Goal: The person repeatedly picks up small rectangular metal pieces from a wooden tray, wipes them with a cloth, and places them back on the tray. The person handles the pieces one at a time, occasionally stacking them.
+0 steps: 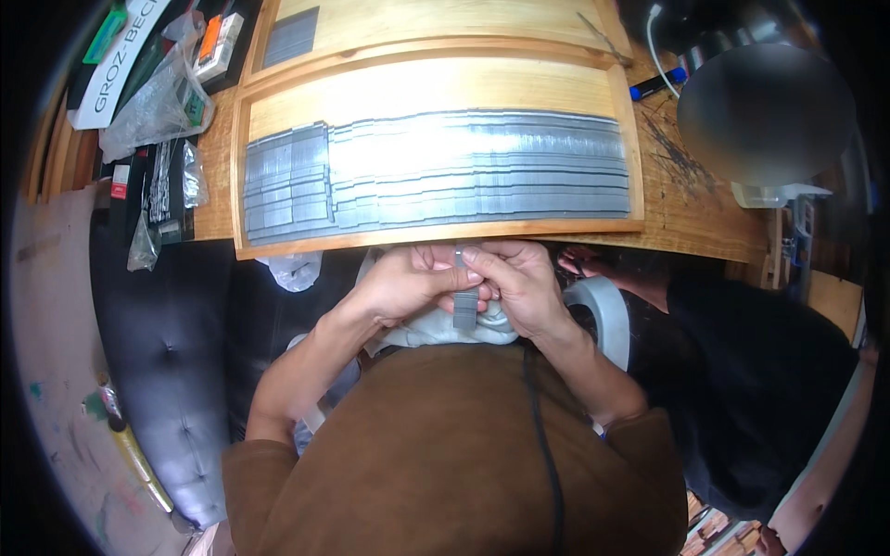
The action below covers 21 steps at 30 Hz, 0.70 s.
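Note:
Just below the front edge of a shallow wooden tray [436, 243], a small grey stack of thin metal strips [465, 313] is held upright between my two hands. My left hand [400, 285] pinches it from the left, thumb across its upper part. From the other side, my right hand [525, 285] grips it with thumb and bent fingers, the two thumbs nearly meeting. Beyond them, long rows of similar grey metal strips [482, 176] lie packed in the tray. A separate block of strips [287, 181] fills the tray's left end, standing slightly higher.
Behind is a second wooden tray [436, 20] with a small grey block [292, 37]. Plastic bags [153, 116] lie on the left, a blue marker [658, 85] on the right. Another person's arm [640, 283] reaches in at right, near a pale curved object [607, 320].

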Motion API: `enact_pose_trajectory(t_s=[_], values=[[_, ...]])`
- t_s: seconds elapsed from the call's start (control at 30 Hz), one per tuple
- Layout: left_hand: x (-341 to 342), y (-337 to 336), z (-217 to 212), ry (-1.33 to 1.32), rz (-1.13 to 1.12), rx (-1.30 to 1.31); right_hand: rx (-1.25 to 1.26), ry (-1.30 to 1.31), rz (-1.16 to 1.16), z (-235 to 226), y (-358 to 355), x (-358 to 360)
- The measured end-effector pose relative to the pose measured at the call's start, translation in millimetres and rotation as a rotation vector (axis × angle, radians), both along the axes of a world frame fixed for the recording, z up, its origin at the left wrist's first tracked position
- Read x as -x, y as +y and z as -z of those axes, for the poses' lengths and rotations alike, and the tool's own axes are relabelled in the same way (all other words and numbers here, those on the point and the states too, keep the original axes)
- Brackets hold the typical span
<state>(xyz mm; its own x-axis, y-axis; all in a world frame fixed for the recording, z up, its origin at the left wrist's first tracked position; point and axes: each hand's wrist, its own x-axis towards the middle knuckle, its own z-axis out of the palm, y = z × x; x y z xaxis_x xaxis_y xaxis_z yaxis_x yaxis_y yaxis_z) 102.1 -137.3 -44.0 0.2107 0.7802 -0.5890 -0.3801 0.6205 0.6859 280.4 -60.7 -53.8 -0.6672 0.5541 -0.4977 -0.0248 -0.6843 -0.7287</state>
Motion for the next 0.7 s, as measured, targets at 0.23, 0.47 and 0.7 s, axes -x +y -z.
enact_pose_trajectory(t_s=[0.23,0.47,0.7], values=[[-14.3,-37.3,-34.5,0.623,-0.065,-0.57,-0.917,-0.039,-0.098,-35.9,-13.7,-3.0],[-14.7,-43.8,-42.5,0.59,-0.182,-0.532,-0.977,0.162,-0.221,-44.8,5.1,4.4],[3.4,-76.9,-2.5,0.013,-0.337,0.074,-1.136,-0.387,-0.362,-26.5,9.6,-28.1]])
